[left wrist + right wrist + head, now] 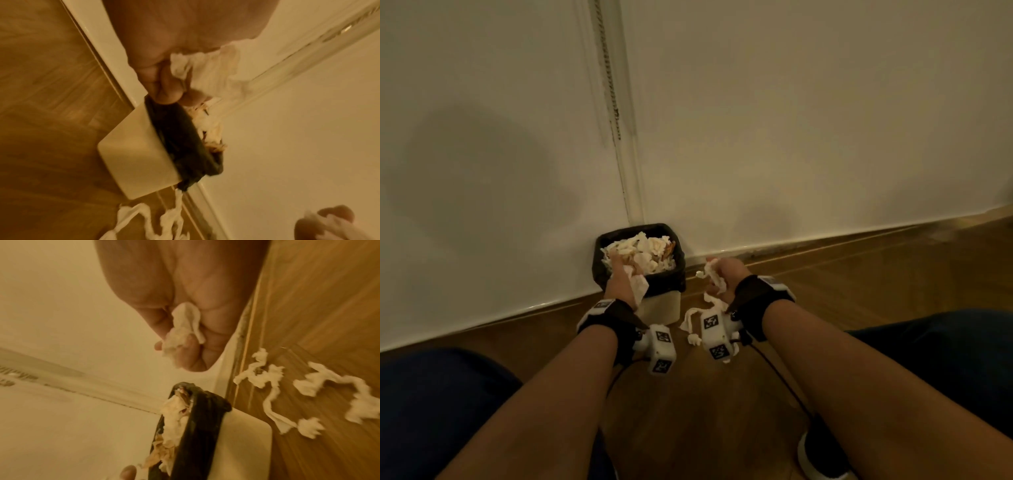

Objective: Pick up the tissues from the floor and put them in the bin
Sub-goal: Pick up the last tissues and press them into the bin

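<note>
Here, crumpled tissue (183, 331) inside the right hand (185, 305) grip, beside bin (236, 443).

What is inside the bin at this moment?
The bin has a black bag as lining and is heaped to the rim with crumpled tissues and some brownish scraps. The left hand covers the near-left part; anything deeper is hidden.

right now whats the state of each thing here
bin: upright in the corner, black liner on, heaped with tissue
left hand: over the bin, gripping a tissue
right hand: beside the bin, gripping a wad
floor tissues: several twisted pieces lying on the wood by the bin
</note>
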The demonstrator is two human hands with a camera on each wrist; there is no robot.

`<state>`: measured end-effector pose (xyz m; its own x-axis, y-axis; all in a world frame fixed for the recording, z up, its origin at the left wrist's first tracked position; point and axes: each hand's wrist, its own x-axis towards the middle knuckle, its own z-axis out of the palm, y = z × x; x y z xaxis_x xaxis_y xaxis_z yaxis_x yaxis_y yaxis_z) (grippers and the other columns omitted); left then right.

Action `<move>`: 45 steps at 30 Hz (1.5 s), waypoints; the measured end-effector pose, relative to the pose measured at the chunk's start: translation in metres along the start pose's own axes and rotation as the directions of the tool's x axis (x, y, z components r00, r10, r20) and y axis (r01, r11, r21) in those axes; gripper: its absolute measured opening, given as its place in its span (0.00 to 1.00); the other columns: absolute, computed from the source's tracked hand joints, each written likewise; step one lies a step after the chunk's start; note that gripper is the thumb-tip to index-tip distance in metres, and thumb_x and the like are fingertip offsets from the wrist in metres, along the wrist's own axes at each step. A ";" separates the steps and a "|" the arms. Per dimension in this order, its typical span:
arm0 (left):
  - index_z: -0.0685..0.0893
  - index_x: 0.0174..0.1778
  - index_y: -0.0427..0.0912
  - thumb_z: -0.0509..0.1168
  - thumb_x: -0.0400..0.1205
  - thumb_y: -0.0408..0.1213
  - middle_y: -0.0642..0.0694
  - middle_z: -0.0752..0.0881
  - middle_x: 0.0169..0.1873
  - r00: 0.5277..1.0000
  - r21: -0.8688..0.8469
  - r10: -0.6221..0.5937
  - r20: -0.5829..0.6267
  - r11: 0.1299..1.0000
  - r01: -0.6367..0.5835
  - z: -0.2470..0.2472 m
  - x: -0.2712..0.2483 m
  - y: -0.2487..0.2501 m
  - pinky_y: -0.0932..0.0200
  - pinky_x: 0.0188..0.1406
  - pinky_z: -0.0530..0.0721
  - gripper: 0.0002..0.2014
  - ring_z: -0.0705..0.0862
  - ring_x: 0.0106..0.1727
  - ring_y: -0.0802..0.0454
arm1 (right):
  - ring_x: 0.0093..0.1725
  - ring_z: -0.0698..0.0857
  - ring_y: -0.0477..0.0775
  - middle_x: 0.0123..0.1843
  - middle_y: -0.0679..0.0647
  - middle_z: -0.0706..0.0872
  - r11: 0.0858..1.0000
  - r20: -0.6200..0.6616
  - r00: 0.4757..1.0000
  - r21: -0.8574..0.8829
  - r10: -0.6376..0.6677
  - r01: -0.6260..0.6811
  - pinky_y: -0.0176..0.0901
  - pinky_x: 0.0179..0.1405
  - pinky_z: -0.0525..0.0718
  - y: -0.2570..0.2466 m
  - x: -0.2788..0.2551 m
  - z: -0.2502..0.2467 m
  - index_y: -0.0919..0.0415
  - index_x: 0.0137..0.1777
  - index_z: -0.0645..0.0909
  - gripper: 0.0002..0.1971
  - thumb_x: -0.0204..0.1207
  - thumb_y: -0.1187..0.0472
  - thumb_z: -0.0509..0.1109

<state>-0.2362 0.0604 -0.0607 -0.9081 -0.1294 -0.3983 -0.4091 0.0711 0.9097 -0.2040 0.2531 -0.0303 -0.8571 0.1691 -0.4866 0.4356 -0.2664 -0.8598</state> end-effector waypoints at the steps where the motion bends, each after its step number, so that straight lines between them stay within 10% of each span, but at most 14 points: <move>1: 0.68 0.76 0.38 0.52 0.85 0.54 0.37 0.73 0.72 0.999 0.071 0.039 0.003 0.997 -0.039 -0.003 0.003 0.012 0.48 0.73 0.70 0.29 0.72 0.72 0.37 | 0.29 0.70 0.52 0.37 0.57 0.72 1.000 0.003 1.000 0.011 -0.015 0.015 0.40 0.20 0.69 -0.012 -0.002 0.006 0.58 0.46 0.74 0.13 0.83 0.66 0.48; 7: 0.70 0.73 0.30 0.53 0.87 0.30 0.32 0.73 0.72 0.994 0.314 0.112 0.015 0.943 -0.111 -0.019 0.023 0.053 0.51 0.74 0.68 0.19 0.72 0.73 0.37 | 0.28 0.66 0.51 0.28 0.54 0.70 0.999 0.026 0.999 -0.017 -0.040 0.041 0.43 0.28 0.66 -0.043 0.018 0.030 0.64 0.44 0.75 0.13 0.82 0.64 0.50; 11: 0.77 0.70 0.39 0.58 0.85 0.34 0.35 0.69 0.75 0.990 0.378 0.133 0.041 0.915 -0.138 -0.021 0.043 0.054 0.51 0.77 0.66 0.17 0.70 0.74 0.36 | 0.36 0.77 0.47 0.38 0.49 0.77 0.906 0.073 0.994 -0.412 -0.079 0.102 0.43 0.46 0.80 -0.033 0.044 0.050 0.68 0.70 0.75 0.18 0.81 0.66 0.61; 15: 0.76 0.68 0.41 0.60 0.83 0.33 0.35 0.61 0.72 0.972 0.437 0.234 -0.011 0.876 -0.205 -0.018 0.059 0.045 0.57 0.69 0.72 0.16 0.73 0.66 0.36 | 0.62 0.83 0.60 0.62 0.60 0.84 0.801 0.085 0.981 -0.567 -0.175 0.192 0.46 0.63 0.81 -0.015 0.074 0.073 0.63 0.67 0.80 0.18 0.79 0.70 0.60; 19: 0.80 0.58 0.40 0.65 0.79 0.33 0.37 0.77 0.62 0.928 0.605 0.372 0.025 0.734 -0.310 -0.015 0.071 0.031 0.56 0.53 0.77 0.12 0.79 0.58 0.39 | 0.68 0.79 0.64 0.69 0.63 0.80 0.753 0.060 0.961 -0.610 -0.268 0.248 0.49 0.70 0.76 -0.003 0.100 0.092 0.65 0.63 0.83 0.17 0.82 0.70 0.56; 25: 0.83 0.43 0.54 0.66 0.79 0.39 0.50 0.86 0.47 0.880 0.878 0.460 0.114 0.367 -0.306 -0.016 0.088 0.007 0.51 0.58 0.71 0.04 0.80 0.57 0.47 | 0.62 0.81 0.60 0.62 0.59 0.84 0.169 0.213 0.907 -0.942 -0.363 0.289 0.47 0.58 0.79 0.008 0.110 0.095 0.58 0.59 0.83 0.12 0.81 0.63 0.61; 27: 0.85 0.48 0.54 0.63 0.81 0.40 0.49 0.87 0.51 0.876 0.906 0.449 0.178 0.273 -0.325 -0.011 0.092 0.008 0.50 0.59 0.73 0.06 0.80 0.59 0.46 | 0.62 0.81 0.63 0.64 0.63 0.81 -0.015 0.261 0.921 -0.963 -0.289 0.268 0.49 0.58 0.79 0.013 0.107 0.094 0.64 0.63 0.80 0.14 0.82 0.66 0.58; 31: 0.83 0.60 0.43 0.57 0.84 0.38 0.41 0.79 0.63 0.880 0.890 0.345 0.327 0.200 -0.410 0.005 0.095 0.010 0.47 0.62 0.79 0.14 0.80 0.60 0.41 | 0.71 0.73 0.66 0.79 0.66 0.63 -0.095 0.376 0.900 -0.927 -0.220 0.363 0.54 0.70 0.74 0.025 0.104 0.096 0.67 0.71 0.72 0.19 0.84 0.62 0.55; 39: 0.77 0.67 0.36 0.45 0.89 0.41 0.35 0.78 0.67 0.890 0.895 0.193 0.413 0.094 -0.436 0.019 0.109 0.003 0.48 0.69 0.71 0.20 0.77 0.67 0.39 | 0.71 0.75 0.57 0.65 0.57 0.83 -0.247 0.432 0.899 -0.881 -0.073 0.404 0.58 0.80 0.43 0.030 0.106 0.091 0.60 0.65 0.79 0.22 0.84 0.55 0.47; 45: 0.69 0.74 0.44 0.40 0.87 0.51 0.36 0.68 0.76 0.921 0.930 0.199 0.334 0.090 -0.357 0.012 0.120 -0.005 0.41 0.75 0.64 0.25 0.69 0.75 0.36 | 0.84 0.51 0.54 0.85 0.52 0.53 -0.266 0.412 0.910 -0.872 0.056 0.411 0.59 0.81 0.41 0.028 0.125 0.096 0.56 0.83 0.50 0.28 0.84 0.52 0.41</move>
<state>-0.3439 0.0569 -0.1140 -0.9479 0.2254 -0.2254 0.2038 0.9722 0.1148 -0.3248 0.1760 -0.1004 -0.8686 -0.2517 -0.4267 -0.2283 0.9678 -0.1062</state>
